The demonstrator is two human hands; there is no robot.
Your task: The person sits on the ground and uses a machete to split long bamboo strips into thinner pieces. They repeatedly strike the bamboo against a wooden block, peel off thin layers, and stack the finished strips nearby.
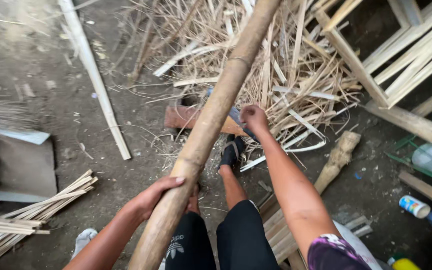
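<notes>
A thick brown bamboo pole (211,120) runs from the bottom middle up to the top middle, over my legs. My left hand (153,197) wraps around its lower part. My right hand (252,118) reaches forward beside the pole and grips a blade with a dark handle (238,119), held against the pole's right side. Under the pole lies a reddish wooden block (181,117). My foot in a dark sandal (232,150) rests on the dirt floor just below the right hand.
A heap of bamboo strips and shavings (286,75) fills the top middle. A wooden mallet (337,159) lies right of my leg. Split slats (31,210) lie at left, a long pale slat (96,80) at upper left, wooden frames (406,45) at upper right, containers (415,206) at right.
</notes>
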